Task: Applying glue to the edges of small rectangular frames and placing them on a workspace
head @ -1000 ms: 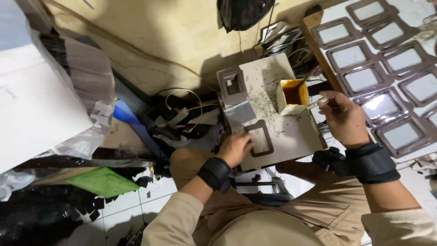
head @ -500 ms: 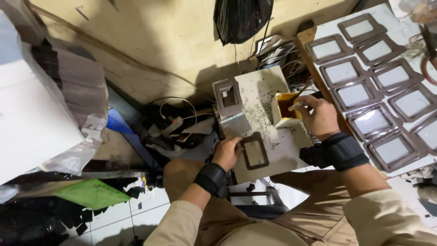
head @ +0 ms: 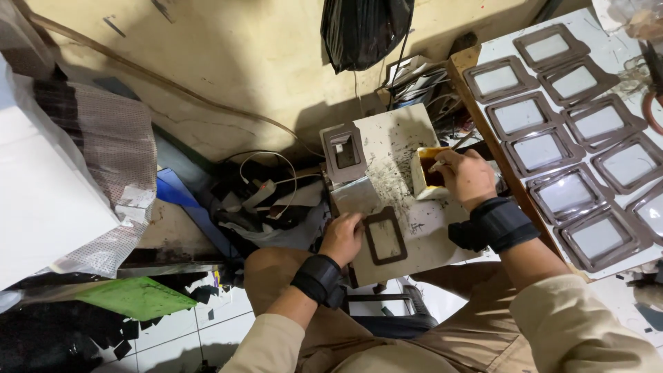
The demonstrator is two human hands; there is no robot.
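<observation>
Since a second ago our right hand (head: 466, 176) has swung left from beyond the small glue pot (head: 428, 174) to sit right over its mouth, fingers curled narrowly, likely around a brush whose tip dips inside; we cannot see the brush itself. That pot stands near the right edge of the stained work board (head: 397, 148) across our lap, close enough to reload without reaching. Our left hand (head: 343, 237) presses flat against the left side of the dark frame piece (head: 385, 235) at the board's near edge, pinning it so it won't slide. Another frame piece (head: 343, 152) waits at the far-left corner. Finished frames (head: 552, 148) dry in rows on the white panel (head: 611, 52) beside us.
</observation>
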